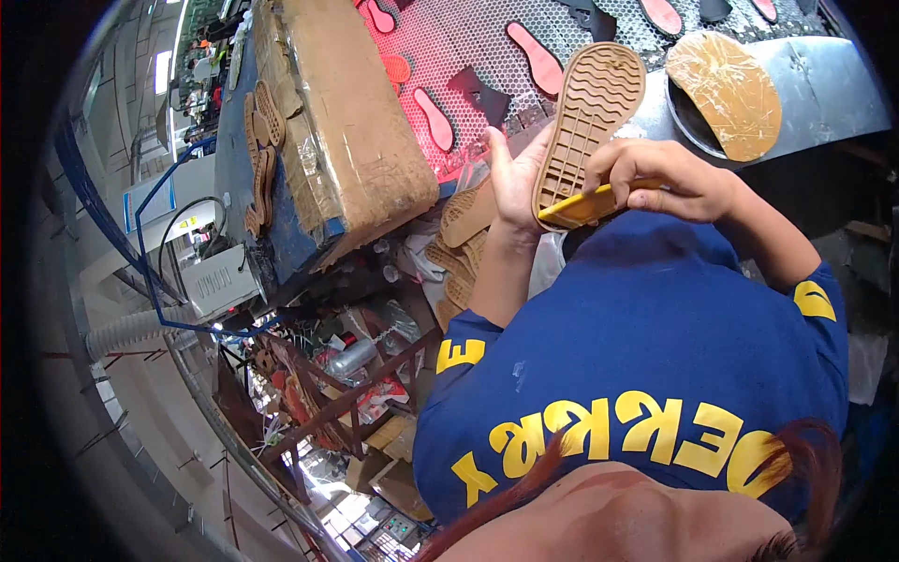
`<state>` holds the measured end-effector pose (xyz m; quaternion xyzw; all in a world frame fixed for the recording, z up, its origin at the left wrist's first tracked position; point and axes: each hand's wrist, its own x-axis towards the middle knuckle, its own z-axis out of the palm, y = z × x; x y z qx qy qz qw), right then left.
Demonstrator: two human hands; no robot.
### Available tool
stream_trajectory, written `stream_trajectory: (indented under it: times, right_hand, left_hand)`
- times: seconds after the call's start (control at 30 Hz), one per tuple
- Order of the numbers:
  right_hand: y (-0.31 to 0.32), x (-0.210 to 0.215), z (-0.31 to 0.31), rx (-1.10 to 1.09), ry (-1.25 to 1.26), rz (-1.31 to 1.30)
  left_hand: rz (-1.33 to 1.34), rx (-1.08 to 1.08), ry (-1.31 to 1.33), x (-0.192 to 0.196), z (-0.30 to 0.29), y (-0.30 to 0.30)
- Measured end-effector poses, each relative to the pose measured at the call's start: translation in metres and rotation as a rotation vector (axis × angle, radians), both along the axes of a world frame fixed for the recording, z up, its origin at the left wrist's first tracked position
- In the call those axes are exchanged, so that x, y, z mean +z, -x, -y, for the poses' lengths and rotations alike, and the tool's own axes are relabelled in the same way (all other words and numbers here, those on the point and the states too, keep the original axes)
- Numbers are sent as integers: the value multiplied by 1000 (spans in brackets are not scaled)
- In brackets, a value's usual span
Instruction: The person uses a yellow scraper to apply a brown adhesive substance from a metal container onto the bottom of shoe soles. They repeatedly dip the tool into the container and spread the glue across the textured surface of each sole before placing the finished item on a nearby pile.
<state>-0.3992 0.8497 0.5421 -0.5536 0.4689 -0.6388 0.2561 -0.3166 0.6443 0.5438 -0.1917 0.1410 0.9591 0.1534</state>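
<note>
A tan rubber shoe sole stands tilted in front of me, its wavy and gridded tread facing up. Behind its left edge, my left hand supports it with the palm, thumb pointing up; the other fingers are mostly hidden. My right hand is closed around a flat yellow tool, which lies across the heel end of the sole. The tool's working edge is too hidden to make out. Beside the sole, a scratched tan sole-shaped piece rests over a dark round container.
A perforated conveyor under red light carries pink insoles and black pieces. Left of it stands a taped cardboard block, with more soles beyond. Further soles are piled below my left forearm. A metal sheet lies at right.
</note>
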Motion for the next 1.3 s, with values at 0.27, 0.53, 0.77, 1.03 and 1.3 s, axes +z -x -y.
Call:
stream_trajectory:
  times: [0.27,0.53,0.77,1.03,1.3]
  right_hand:
    - [36,-34,-34,-407,251,473]
    - [36,-153,-102,-1349,-440,194]
    - [17,-194,-82,-1335,-708,-546]
    - [2,-209,-78,-1270,-771,-346]
    - [19,-215,-85,-1288,-544,564]
  left_hand:
    - [-182,-189,225,-10,-9,17]
    - [-512,251,699,-33,-8,13]
    - [-634,470,1031,3,-16,34]
    - [-862,534,1301,26,2,21]
    - [-884,604,1668,46,1,13]
